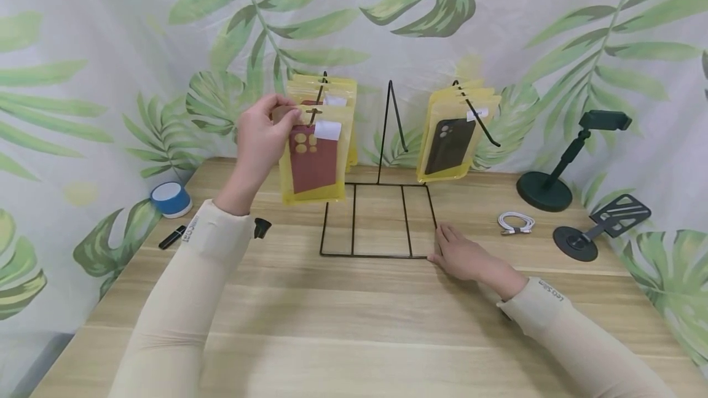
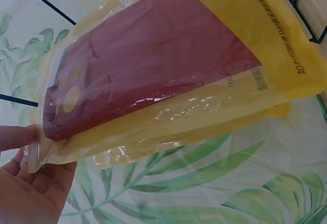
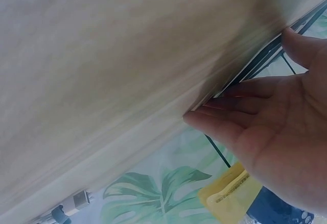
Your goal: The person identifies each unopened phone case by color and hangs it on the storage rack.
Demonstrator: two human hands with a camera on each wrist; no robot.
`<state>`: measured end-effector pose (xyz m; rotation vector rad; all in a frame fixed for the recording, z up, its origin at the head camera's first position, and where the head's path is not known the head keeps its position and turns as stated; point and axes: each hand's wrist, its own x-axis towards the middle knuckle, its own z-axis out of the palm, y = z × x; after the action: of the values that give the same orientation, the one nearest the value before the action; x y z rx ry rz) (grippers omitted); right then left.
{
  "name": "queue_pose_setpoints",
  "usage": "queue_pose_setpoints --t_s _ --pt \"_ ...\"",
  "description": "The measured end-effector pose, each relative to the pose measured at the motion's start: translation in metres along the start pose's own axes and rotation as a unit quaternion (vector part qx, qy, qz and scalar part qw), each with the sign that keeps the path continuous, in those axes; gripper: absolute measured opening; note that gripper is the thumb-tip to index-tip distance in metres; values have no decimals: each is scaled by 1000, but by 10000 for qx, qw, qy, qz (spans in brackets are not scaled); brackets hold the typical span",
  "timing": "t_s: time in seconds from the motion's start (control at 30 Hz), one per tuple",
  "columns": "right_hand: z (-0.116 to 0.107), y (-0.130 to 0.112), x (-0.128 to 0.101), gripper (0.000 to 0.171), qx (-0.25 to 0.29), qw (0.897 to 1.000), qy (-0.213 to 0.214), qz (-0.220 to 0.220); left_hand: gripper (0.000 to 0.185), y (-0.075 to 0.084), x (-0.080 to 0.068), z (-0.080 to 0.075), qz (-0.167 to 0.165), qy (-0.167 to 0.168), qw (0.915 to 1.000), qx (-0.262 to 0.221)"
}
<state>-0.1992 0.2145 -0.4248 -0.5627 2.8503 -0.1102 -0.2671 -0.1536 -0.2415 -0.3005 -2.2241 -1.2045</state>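
My left hand [image 1: 264, 131] pinches the top corner of a yellow pouch [image 1: 284, 192] between thumb and fingers. A dark red phone case [image 1: 314, 167] shows through its clear front; in the left wrist view the pouch [image 2: 286, 55] slants across most of the picture. It overlaps the left hook of a black wire rack [image 1: 365, 256], with more yellow pouches [image 1: 323, 83] hanging behind. My right hand [image 1: 461, 255] rests at the right front corner of the rack's base, fingers extended. In the right wrist view its fingertips [image 3: 196, 119] lie along the wire at the tabletop.
Yellow pouches [image 1: 433, 140] with a black phone case hang on the right hook; the middle hook [image 1: 391, 115] is bare. On the right stand a phone stand [image 1: 544, 191], a folding stand [image 1: 575, 243] and a coiled white cable [image 1: 515, 222]. A blue-and-white round object [image 1: 171, 201] sits left.
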Motion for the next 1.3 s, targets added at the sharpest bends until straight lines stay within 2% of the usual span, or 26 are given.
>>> queue_pose_setpoints --t_s 0.33,0.6,0.77,1.07,1.3 --pt "0 0 0 71 6 10000 16 26 35 -4 23 14 -40 -162 9971 740" --pt "-2 -1 -2 69 -17 10000 50 -39 36 -9 36 22 -213 -224 9964 784" --pt "-2 -2 -3 69 8 10000 46 -34 34 -12 43 25 -277 -394 9957 787" --pt "-2 -3 -3 70 -20 10000 76 -35 34 -16 48 29 -255 -468 9953 808" --pt "-3 -2 -2 69 -22 10000 77 -19 37 -17 47 31 -12 -344 9939 1047"
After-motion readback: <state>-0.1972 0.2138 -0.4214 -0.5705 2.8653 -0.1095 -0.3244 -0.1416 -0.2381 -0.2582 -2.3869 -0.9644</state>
